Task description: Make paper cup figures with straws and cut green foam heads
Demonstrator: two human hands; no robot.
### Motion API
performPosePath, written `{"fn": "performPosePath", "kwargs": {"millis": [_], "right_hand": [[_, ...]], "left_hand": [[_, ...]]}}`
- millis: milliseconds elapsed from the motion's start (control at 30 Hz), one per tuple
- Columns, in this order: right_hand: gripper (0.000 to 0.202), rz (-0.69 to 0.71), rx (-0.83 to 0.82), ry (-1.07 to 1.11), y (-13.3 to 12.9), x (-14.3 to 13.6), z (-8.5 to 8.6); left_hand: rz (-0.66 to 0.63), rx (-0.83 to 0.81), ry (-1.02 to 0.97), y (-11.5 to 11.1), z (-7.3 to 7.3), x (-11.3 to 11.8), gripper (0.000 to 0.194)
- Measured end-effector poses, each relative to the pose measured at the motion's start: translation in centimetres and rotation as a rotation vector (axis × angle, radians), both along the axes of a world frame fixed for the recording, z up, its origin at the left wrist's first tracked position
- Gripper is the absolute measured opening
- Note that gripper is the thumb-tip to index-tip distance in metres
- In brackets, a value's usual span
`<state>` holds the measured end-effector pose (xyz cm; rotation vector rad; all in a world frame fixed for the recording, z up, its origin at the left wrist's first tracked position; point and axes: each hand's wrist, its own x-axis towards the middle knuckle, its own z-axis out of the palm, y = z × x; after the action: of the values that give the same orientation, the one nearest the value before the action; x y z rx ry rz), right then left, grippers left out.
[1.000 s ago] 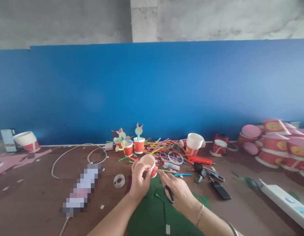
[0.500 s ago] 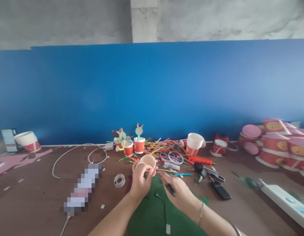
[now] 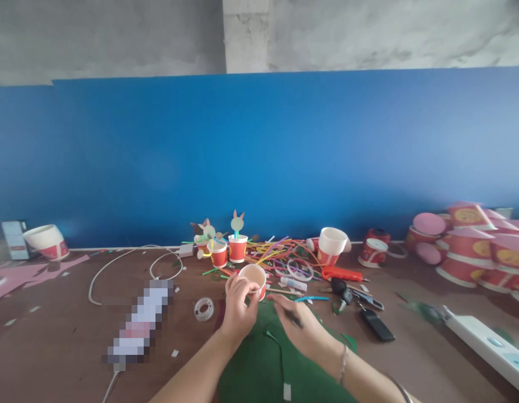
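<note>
A red and white paper cup (image 3: 254, 274) is tilted with its mouth toward me, and my left hand (image 3: 239, 305) pinches its rim with thumb and fingers. Just right of the cup, my right hand (image 3: 303, 324) is closed around a dark, pen-like tool (image 3: 293, 318); its tip is hard to make out. Under both hands lies a green sheet (image 3: 259, 364) with a small white scrap on it. Two red cups (image 3: 237, 249) with paper animal figures stand behind my left hand.
Colourful sticks (image 3: 276, 252), a tape roll (image 3: 204, 309), an orange-red tool (image 3: 342, 273), keys (image 3: 345, 291) and a glue stick (image 3: 293, 284) lie around. Stacked red cups (image 3: 469, 252) and a power strip (image 3: 486, 341) are right; a blurred phone (image 3: 142, 319) is left.
My right hand has shifted very slightly, and the dark tool in it has tilted and shows more of its length. My left hand and the cup have barely moved.
</note>
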<state>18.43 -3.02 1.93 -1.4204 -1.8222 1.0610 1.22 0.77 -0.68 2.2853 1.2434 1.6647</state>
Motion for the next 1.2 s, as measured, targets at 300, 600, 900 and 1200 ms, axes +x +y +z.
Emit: {"fn": "performPosePath", "kwargs": {"millis": [300,600,900,1200], "right_hand": [[0.042,0.053,-0.547,0.417,0.5,-0.3,0.4],[0.04,0.04,0.246,-0.028,-0.5,0.1,-1.0],[0.041,0.027,-0.681,0.532,0.4,-0.6,0.9],[0.044,0.056,0.275,-0.348,-0.5,0.2,0.5]], "left_hand": [[0.0,0.007,0.006,-0.1,-0.1,-0.1,0.011],[-0.012,-0.009,0.026,-0.1,0.3,0.0,0.011],[-0.014,-0.016,0.011,-0.3,0.4,0.0,0.011],[-0.004,-0.036,0.053,-0.4,0.3,0.2,0.013]]}}
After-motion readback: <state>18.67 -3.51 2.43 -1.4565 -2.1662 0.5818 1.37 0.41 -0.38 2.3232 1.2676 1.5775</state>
